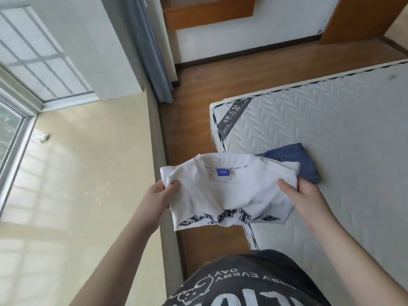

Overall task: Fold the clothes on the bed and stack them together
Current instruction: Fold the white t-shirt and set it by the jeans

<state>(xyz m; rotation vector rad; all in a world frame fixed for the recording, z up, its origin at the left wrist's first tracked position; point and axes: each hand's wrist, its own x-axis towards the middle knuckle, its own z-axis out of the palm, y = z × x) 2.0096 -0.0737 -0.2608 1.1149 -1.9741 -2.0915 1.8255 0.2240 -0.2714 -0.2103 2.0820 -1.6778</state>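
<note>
Fingers [174,185] of both hands pinch folded white shirt [227,193], collar facing away.

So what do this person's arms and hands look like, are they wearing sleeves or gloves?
Both forearms are bare as far as the picture shows; no sleeve reaches into view. The left hand and right hand wear no gloves, and no rings, watch or bracelet show. The nails look short and unpainted. Lower down, the person wears a dark grey T-shirt printed with white lettering and a small outlined cartoon animal.
</note>
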